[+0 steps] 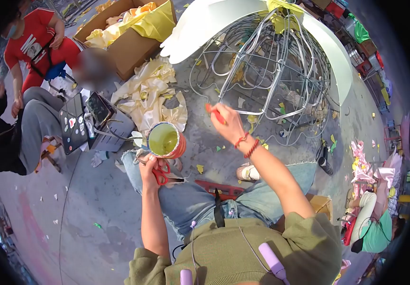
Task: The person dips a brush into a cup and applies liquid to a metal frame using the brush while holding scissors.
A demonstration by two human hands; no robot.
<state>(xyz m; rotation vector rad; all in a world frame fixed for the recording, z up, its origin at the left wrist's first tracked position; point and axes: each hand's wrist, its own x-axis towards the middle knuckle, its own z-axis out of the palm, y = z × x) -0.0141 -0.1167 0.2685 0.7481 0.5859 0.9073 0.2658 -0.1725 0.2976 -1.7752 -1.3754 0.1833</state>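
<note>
My left hand (150,168) is closed at the lower edge of a round tub (179,147) with a reddish outside and yellowish-green liquid inside. Red-handled scissors (162,176) are in the same hand, their loops hanging below the tub. My right hand (230,124), with red bracelets at the wrist, grips a short red-orange tool (218,117); its working end is too small to make out. Beyond that hand stands a large domed wire frame (262,71), its bent wires close to the tool's tip. Pale sheeting (330,47) covers part of the frame's top and right side.
Crumpled cream fabric (155,88) lies on the floor ahead, near a cardboard box (131,52) of yellow cloth. At left, a seated person in red (29,42) and another in grey trousers (43,126) flank a dark sticker-covered case (74,124). Scraps litter the floor.
</note>
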